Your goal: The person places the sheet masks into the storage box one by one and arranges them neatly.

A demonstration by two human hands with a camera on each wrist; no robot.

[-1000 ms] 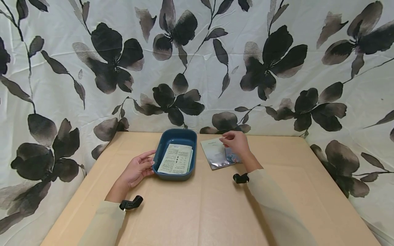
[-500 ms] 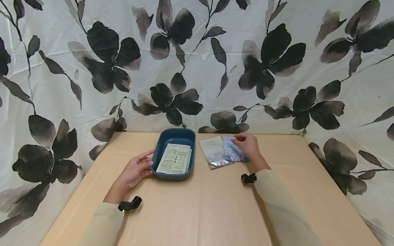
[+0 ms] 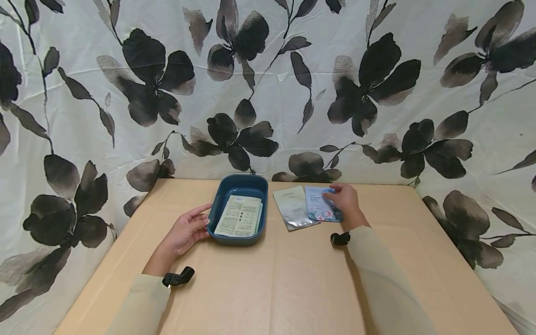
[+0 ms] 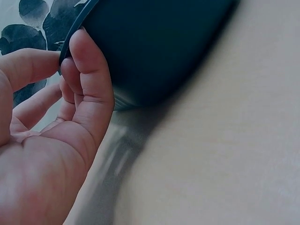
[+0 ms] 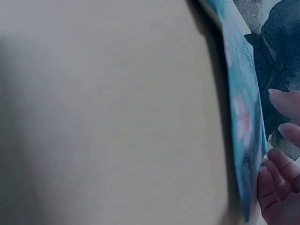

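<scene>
A dark blue plastic tub [image 3: 237, 241] stands at the back of the table. In it lie flat sachets [image 3: 238, 216], the top one pale with printed text. My left hand [image 3: 188, 232] holds the tub's left rim; the left wrist view shows thumb and fingertips at the lip [image 4: 77, 28]. To the right lies a silvery pale-green sachet [image 3: 293, 209]. Beside it, slightly overlapping, is a light-blue sachet with pink flowers [image 3: 317, 204]. Over this one's right side is my right hand [image 3: 345, 200], its loosely bent fingers [image 5: 267, 185] right at the sachet's edge, thumb and fingertips apart.
The light wooden-coloured table [image 3: 268, 288] ends at a pale curtain with dark flowers [image 3: 272, 93] hanging close behind the tub and sachets. A black wrist device [image 3: 177, 278] sits on the left forearm, another [image 3: 340, 238] on the right.
My right hand has moved right, from over the left part of the flowered sachet to its right side, uncovering its printed front. The left hand and tub have stayed put.
</scene>
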